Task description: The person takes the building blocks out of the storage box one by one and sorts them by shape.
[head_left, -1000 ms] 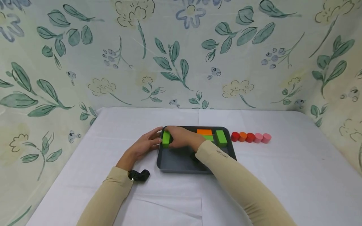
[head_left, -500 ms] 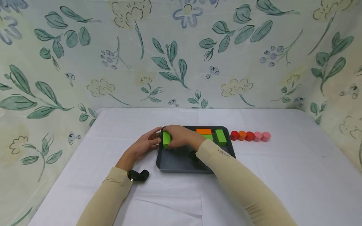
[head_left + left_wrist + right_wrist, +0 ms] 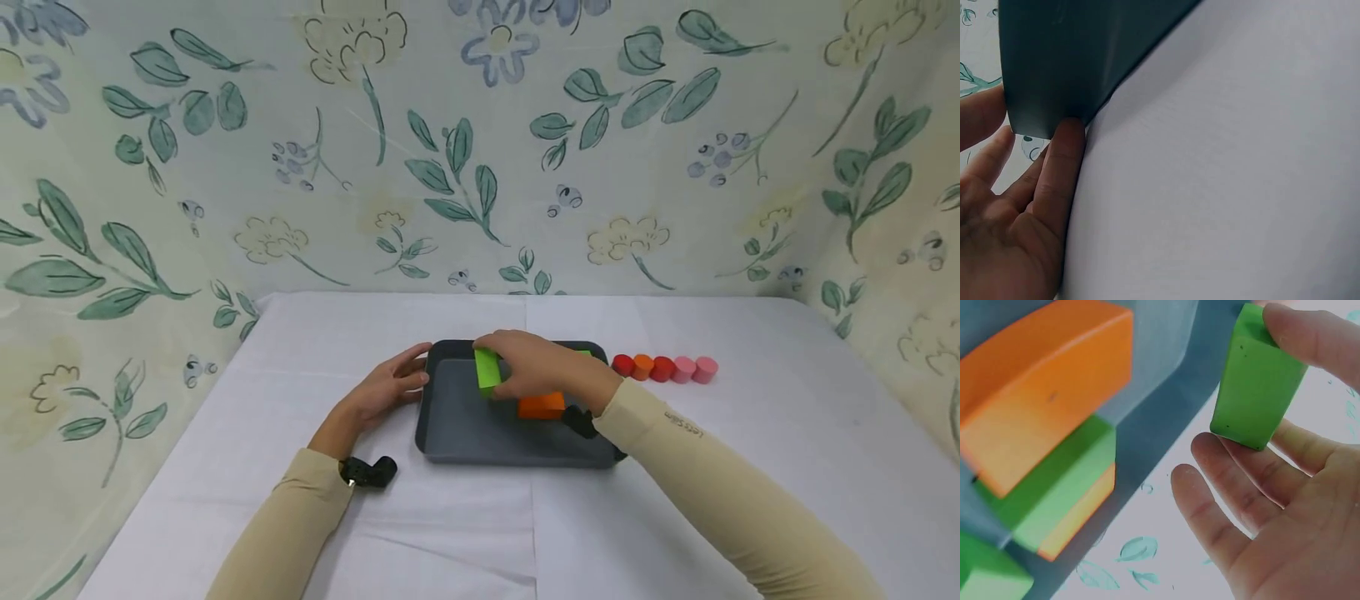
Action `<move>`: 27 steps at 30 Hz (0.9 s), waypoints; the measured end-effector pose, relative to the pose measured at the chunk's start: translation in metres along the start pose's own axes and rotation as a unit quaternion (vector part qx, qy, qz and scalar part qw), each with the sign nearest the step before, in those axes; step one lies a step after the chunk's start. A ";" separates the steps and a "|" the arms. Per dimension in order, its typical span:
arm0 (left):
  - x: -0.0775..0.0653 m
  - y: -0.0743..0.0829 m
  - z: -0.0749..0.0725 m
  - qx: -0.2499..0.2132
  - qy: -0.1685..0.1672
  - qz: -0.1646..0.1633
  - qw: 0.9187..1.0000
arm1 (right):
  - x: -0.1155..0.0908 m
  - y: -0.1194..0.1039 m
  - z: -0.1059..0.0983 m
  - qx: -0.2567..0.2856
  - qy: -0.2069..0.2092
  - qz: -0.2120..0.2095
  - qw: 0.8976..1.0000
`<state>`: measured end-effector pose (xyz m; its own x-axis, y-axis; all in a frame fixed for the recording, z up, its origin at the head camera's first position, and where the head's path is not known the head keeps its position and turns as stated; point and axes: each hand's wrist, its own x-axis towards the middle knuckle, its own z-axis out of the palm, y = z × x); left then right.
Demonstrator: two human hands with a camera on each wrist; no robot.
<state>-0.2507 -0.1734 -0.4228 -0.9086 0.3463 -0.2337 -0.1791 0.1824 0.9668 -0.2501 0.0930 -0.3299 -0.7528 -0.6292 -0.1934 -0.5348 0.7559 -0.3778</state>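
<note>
A dark grey rectangular tray (image 3: 468, 433) lies on the white cloth. My right hand (image 3: 543, 362) pinches a green block (image 3: 487, 372) between thumb and fingertips, over the tray's left half. In the right wrist view the block (image 3: 1259, 381) shows as a rectangular piece. My left hand (image 3: 386, 387) touches the tray's left edge with extended fingers. The left wrist view shows those fingertips against the tray's outer wall (image 3: 1060, 69). An orange block (image 3: 542, 407) with a curved top stands in the tray, partly behind my right hand. Beside it is another green block (image 3: 1069, 487).
A second green block (image 3: 991, 569) lies at the tray's far right, mostly hidden by the hand in the head view. Right of the tray stands a row of several small red, orange and pink cylinders (image 3: 663, 369). A floral cloth (image 3: 480, 150) hangs behind.
My right hand has moved right with the green block, away from the tray's left edge. More of the tray's left side now shows. The left hand has stayed at the edge.
</note>
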 end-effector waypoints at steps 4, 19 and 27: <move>0.000 -0.003 0.001 0.000 0.001 0.002 1.000 | -0.021 0.011 -0.005 0.021 0.014 0.015 1.000; -0.001 -0.004 0.000 0.003 0.000 0.005 1.000 | -0.080 0.049 -0.029 0.049 0.085 0.048 0.994; 0.000 -0.002 0.002 0.003 -0.004 0.005 1.000 | -0.099 0.068 -0.032 0.053 0.114 0.069 0.990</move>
<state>-0.2499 -0.1716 -0.4254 -0.9076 0.3546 -0.2249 -0.1682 0.1839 0.9685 -0.2240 0.2125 -0.3070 -0.8896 -0.4544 -0.0456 -0.3859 0.8013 -0.4571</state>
